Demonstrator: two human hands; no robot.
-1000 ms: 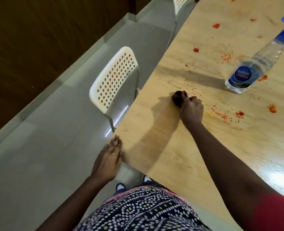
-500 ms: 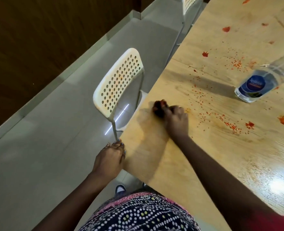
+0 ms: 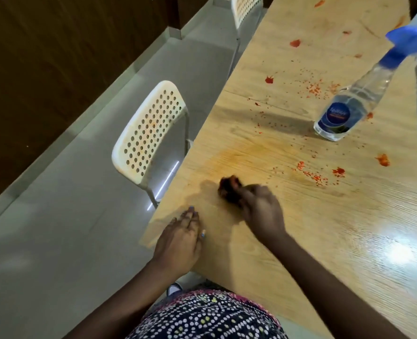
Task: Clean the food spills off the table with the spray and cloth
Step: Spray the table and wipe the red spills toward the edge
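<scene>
Near the frame's centre, the right hand [image 3: 261, 211] is bunched around a dark cloth [image 3: 229, 189] pressed on the bench [image 3: 324, 241]. Remaining red spills [image 3: 315, 177] lie to its upper right, toward the spray bottle [image 3: 344, 113]. The left hand [image 3: 180, 238] rests flat, fingers spread, at the bench edge.

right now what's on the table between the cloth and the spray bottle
In the head view, between the cloth and the spray bottle lie an orange smear and scattered red specks; nothing else.
</scene>
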